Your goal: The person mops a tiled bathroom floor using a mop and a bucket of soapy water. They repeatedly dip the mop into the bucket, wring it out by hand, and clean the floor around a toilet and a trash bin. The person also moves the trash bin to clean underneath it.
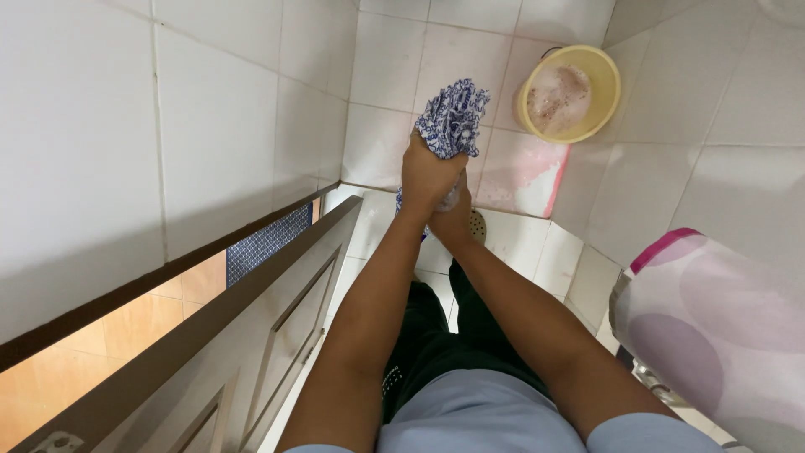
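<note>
Both hands are clenched around a blue-and-white patterned cloth, held out in front of the body over the tiled floor. The left hand grips the upper part of the bundle, fingers wrapped tight; the right hand sits just under it, touching it, closed on the lower end of the cloth. A bunched tuft of fabric sticks out beyond the left hand — the rest is hidden in the two fists. Beyond the hands and to their right, a yellow bucket of foamy water stands on the floor, apart from the cloth. Just past the right hand lies a round floor drain. To the left of the arms is an open door; to the right, a pink-dotted cover.
</note>
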